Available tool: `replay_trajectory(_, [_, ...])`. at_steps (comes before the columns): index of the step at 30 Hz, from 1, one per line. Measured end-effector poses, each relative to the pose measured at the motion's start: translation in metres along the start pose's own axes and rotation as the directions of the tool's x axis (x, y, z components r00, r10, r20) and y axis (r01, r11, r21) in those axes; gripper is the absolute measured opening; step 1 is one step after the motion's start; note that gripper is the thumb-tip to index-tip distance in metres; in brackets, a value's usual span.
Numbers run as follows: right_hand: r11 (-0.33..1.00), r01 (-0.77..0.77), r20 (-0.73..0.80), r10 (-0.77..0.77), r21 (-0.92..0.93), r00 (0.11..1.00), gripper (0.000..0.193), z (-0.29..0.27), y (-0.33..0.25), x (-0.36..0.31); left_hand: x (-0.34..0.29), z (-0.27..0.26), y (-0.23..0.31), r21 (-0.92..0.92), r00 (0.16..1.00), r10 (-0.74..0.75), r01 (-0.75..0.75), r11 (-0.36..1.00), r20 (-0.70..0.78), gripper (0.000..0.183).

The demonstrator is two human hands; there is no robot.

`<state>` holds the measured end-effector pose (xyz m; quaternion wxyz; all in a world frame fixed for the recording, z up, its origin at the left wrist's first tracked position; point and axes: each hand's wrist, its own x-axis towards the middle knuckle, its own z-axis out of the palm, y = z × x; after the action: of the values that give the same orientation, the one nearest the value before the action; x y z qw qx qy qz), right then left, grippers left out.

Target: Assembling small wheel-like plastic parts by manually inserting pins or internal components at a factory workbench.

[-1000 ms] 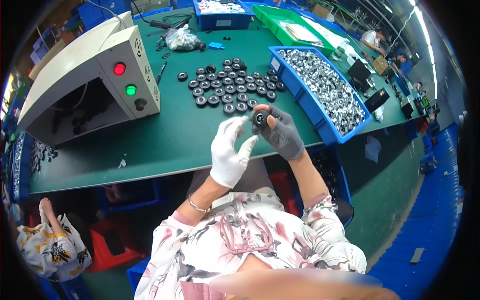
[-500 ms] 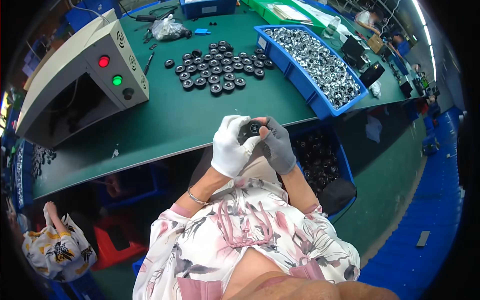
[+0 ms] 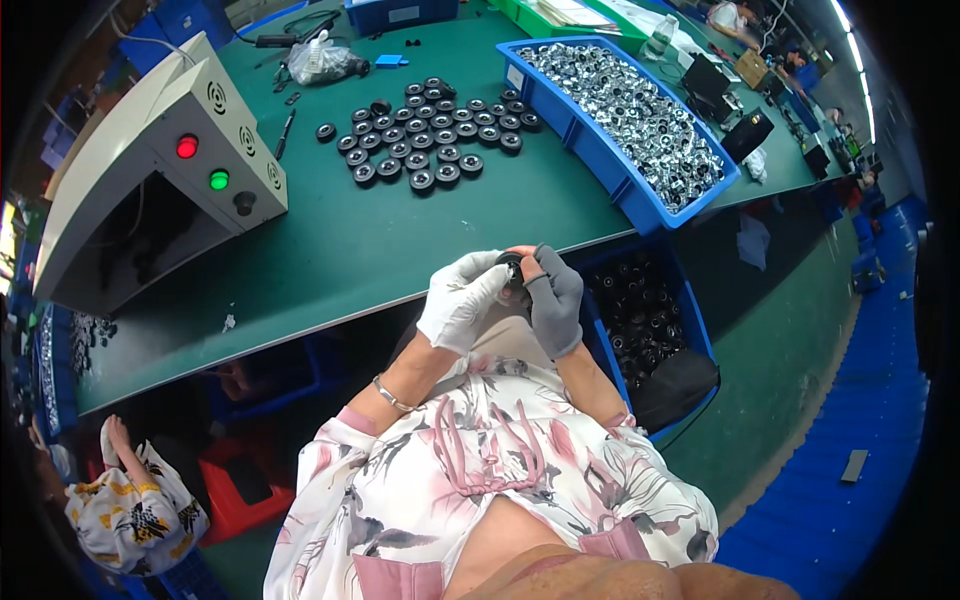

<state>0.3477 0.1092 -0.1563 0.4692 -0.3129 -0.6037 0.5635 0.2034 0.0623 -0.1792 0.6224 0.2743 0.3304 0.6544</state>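
My left hand (image 3: 463, 300), in a white glove, is closed, with thumb and fingers pinched at the left side of a black round wheel-like part (image 3: 512, 258). My right hand (image 3: 554, 305) wears a grey glove that leaves the thumb and forefinger tips bare, and those tips grip the same part from the right. A small shiny spot shows by the left fingertips; what it is I cannot make out. Both hands are above my lap, just off the table's front edge. Beyond them, several similar black wheel-like parts (image 3: 421, 180) lie grouped on the green table (image 3: 370, 235).
A blue bin (image 3: 655, 215) of small shiny metal parts stands on the table at the right. Below it, another blue bin (image 3: 700, 345) holds black parts. A beige machine (image 3: 225, 150) with red and green lights stands left. A co-worker's patterned sleeve (image 3: 140, 510) shows lower left.
The black part has tilted in my hands, so its face is less visible. My left fingers have moved in closer to the right thumb. The whole view has shifted slightly.
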Motion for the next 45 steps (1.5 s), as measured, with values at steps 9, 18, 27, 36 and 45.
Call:
replay_trajectory(9, [0.974, -0.185, 0.063, 0.178, 0.131, 0.982, 0.026, -0.012, 0.002, -0.003, 0.005, 0.012, -0.002, 0.132, 0.998, -0.010, 0.018, 0.991, -0.062, 0.030])
replay_trajectory(18, [0.971, -0.225, -0.038, 0.229, 0.082, 0.973, 0.019, -0.012, 0.011, -0.008, 0.006, 0.011, -0.009, -0.074, 0.995, -0.072, 0.067, 0.995, -0.067, 0.037])
replay_trajectory(27, [0.966, -0.229, -0.001, 0.230, 0.117, 0.973, 0.018, -0.024, 0.007, -0.011, 0.005, 0.013, -0.013, -0.282, 0.979, -0.202, 0.196, 0.939, 0.006, 0.035])
replay_trajectory(36, [0.773, -0.201, -0.314, 0.002, -0.602, 0.949, 0.023, -0.130, -0.005, -0.031, 0.002, 0.033, -0.004, 0.439, 0.993, -0.076, 0.027, 0.898, 0.093, 0.048])
replay_trajectory(45, [0.351, 0.460, 0.209, -0.562, -0.815, 0.800, 0.019, -0.076, -0.053, 0.083, 0.004, 0.008, 0.021, 0.482, 0.992, 0.114, -0.129, 0.866, 0.062, 0.029])
